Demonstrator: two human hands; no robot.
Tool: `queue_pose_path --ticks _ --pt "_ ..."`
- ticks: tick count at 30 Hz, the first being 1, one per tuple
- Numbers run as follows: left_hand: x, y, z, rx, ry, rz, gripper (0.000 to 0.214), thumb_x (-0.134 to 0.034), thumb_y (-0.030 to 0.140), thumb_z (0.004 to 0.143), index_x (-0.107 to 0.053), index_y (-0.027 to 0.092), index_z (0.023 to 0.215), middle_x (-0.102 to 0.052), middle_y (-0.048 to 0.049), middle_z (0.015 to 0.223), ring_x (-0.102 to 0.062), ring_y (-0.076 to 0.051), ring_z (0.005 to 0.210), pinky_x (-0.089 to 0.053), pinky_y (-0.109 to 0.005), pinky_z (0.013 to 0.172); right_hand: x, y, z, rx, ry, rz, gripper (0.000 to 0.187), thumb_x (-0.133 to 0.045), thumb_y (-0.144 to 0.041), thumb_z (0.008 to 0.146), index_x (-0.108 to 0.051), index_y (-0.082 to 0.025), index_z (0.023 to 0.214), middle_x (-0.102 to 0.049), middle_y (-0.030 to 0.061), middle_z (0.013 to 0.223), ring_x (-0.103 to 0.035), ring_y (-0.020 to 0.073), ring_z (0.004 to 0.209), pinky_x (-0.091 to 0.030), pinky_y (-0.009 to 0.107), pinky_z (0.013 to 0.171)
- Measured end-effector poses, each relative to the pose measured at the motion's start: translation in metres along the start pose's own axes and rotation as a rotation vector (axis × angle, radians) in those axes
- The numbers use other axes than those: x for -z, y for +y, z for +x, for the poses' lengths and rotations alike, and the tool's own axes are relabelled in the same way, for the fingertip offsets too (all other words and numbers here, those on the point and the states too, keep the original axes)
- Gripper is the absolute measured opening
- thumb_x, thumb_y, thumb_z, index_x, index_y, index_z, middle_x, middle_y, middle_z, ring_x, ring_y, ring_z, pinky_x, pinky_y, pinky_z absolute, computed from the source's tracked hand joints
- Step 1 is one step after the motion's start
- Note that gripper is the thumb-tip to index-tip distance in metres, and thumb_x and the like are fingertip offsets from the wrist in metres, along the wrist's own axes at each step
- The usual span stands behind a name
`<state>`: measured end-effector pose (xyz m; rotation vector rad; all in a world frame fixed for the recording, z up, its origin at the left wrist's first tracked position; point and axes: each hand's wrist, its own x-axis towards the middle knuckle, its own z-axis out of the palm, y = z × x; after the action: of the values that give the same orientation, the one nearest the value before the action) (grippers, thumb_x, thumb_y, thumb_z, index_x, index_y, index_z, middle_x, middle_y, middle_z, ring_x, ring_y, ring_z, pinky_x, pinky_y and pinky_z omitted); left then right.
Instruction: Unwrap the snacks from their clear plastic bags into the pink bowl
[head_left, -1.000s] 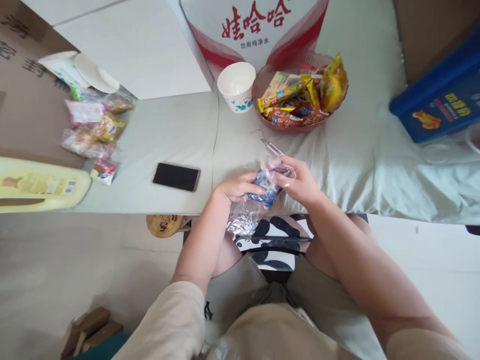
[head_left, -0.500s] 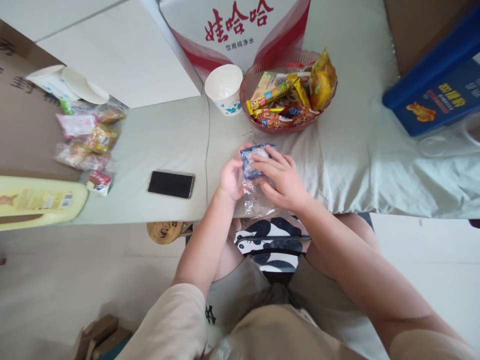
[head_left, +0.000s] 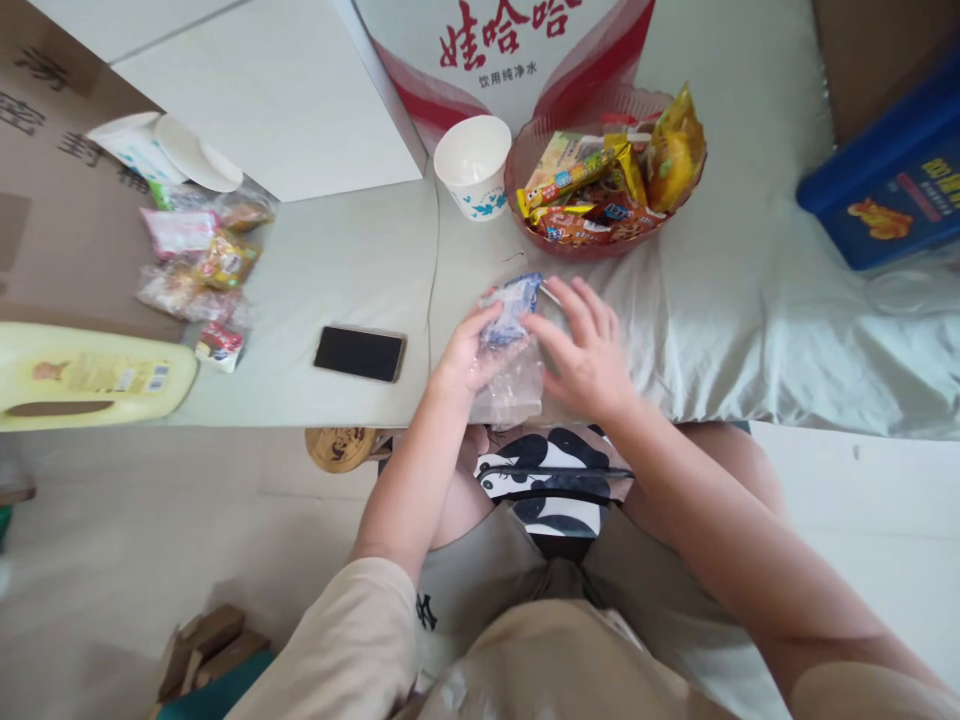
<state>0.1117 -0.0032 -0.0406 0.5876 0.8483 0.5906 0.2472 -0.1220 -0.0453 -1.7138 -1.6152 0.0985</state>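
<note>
My left hand [head_left: 463, 355] is closed on a small blue-and-white packet [head_left: 513, 308], gripping it from the left side with the thumb over it. Under the packet, a crinkled clear plastic bag [head_left: 513, 388] hangs toward the table's front edge; whether it is joined to the packet I cannot tell. My right hand [head_left: 589, 350] is just to the right, fingers spread and slightly bent, its fingertips close to the packet's right edge. A glass bowl [head_left: 531, 232] of wrapped snacks stands beyond my hands, beside a white paper cup [head_left: 472, 165].
A black phone [head_left: 360, 354] lies on the cloth-covered table to the left. Farther left are several wrapped snacks [head_left: 199, 255], paper cups [head_left: 131, 150] and a pale yellow jug [head_left: 97, 375]. A white carton [head_left: 517, 60] stands at the back, a blue container [head_left: 885, 190] at right.
My right hand has come off the packet and moved right, its fingers spreading. The packet now tilts in my left hand. The whole view has shifted slightly.
</note>
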Motion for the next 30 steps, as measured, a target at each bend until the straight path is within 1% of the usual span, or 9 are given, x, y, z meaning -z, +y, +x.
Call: queue_pose_path --ticks 3,6,10,14,17,19,22,25,30 --pt "-0.005 -0.010 -0.009 -0.027 -0.104 0.100 0.033 -0.074 0.018 0.079 -0.060 0.028 0.107 -0.072 0.0020 0.102 -0.070 -0.019 0.098 -0.054 -0.030 0.080 -0.008 -0.006 -0.003 0.186 -0.070 0.067 0.018 -0.057 -0.035 0.096 -0.073 -0.035 0.104 -0.063 -0.0006 0.143 -0.046 0.0294 0.144 -0.034 0.053 0.118" --pt "-0.011 -0.012 -0.016 -0.050 -0.225 0.177 0.045 -0.079 0.013 0.071 -0.054 0.028 0.105 -0.069 0.0040 0.095 -0.069 -0.016 0.086 -0.051 -0.024 0.071 -0.010 -0.005 -0.002 0.276 -0.073 0.202 0.023 -0.057 -0.046 0.096 -0.074 -0.032 0.088 -0.071 0.0024 0.126 -0.055 0.0281 0.133 -0.040 0.048 0.115" --pt "-0.011 -0.008 -0.019 -0.055 -0.279 0.222 0.049 -0.086 0.021 0.067 -0.052 0.027 0.101 -0.064 0.0061 0.084 -0.063 -0.010 0.067 -0.046 -0.021 0.059 -0.004 0.000 0.003 0.038 0.057 0.267 0.020 -0.061 -0.043 0.094 -0.074 -0.029 0.087 -0.070 0.0072 0.107 -0.062 0.0283 0.114 -0.047 0.050 0.104" --pt "-0.004 -0.010 -0.014 0.023 -0.280 0.223 0.047 -0.085 0.025 0.064 -0.057 0.026 0.102 -0.066 0.0047 0.087 -0.065 -0.014 0.075 -0.052 -0.026 0.072 0.000 0.003 0.008 -0.119 0.198 0.261 0.020 -0.065 -0.044 0.091 -0.070 -0.026 0.084 -0.066 0.0083 0.101 -0.063 0.0258 0.099 -0.051 0.047 0.093" --pt "0.001 -0.014 -0.010 0.037 -0.264 0.218 0.039 -0.079 0.040 0.069 -0.063 0.024 0.101 -0.066 0.0017 0.087 -0.065 -0.017 0.080 -0.051 -0.029 0.076 0.001 0.004 0.011 -0.177 0.224 0.329 0.020 -0.068 -0.043 0.087 -0.065 -0.023 0.081 -0.065 0.0083 0.103 -0.063 0.0248 0.098 -0.052 0.044 0.091" --pt "0.002 -0.014 -0.010 0.022 -0.306 0.282 0.047 -0.083 0.041 0.064 -0.066 0.023 0.105 -0.068 -0.0007 0.094 -0.066 -0.021 0.090 -0.050 -0.031 0.083 0.001 0.005 0.012 -0.243 0.188 0.408 0.020 -0.069 -0.042 0.086 -0.062 -0.023 0.082 -0.065 0.0061 0.097 -0.063 0.0225 0.093 -0.053 0.040 0.086" --pt "0.004 -0.010 -0.013 0.001 -0.404 0.425 0.064 -0.091 0.027 0.053 -0.066 0.024 0.113 -0.069 -0.0027 0.102 -0.065 -0.026 0.103 -0.048 -0.036 0.094 0.001 0.008 0.014 -0.394 0.094 0.558 0.025 -0.071 -0.044 0.083 -0.060 -0.023 0.091 -0.064 0.0010 0.086 -0.059 0.0163 0.077 -0.052 0.032 0.073" --pt "0.005 -0.005 -0.016 -0.020 -0.404 0.459 0.069 -0.091 0.025 0.053 -0.067 0.024 0.117 -0.069 -0.0057 0.112 -0.062 -0.030 0.114 -0.046 -0.039 0.101 0.001 0.012 0.014 -0.479 0.002 0.669 0.034 -0.073 -0.046 0.081 -0.063 -0.022 0.104 -0.068 0.0015 0.092 -0.059 0.0142 0.073 -0.050 0.029 0.066" --pt "0.009 0.008 -0.019 -0.010 -0.417 0.511 0.072 -0.092 0.027 0.053 -0.067 0.022 0.120 -0.068 -0.0082 0.118 -0.062 -0.030 0.115 -0.048 -0.037 0.100 0.005 0.014 0.014 -0.534 -0.233 0.741 0.034 -0.068 -0.048 0.084 -0.068 -0.021 0.105 -0.067 -0.0002 0.075 -0.057 0.0136 0.062 -0.043 0.026 0.055"
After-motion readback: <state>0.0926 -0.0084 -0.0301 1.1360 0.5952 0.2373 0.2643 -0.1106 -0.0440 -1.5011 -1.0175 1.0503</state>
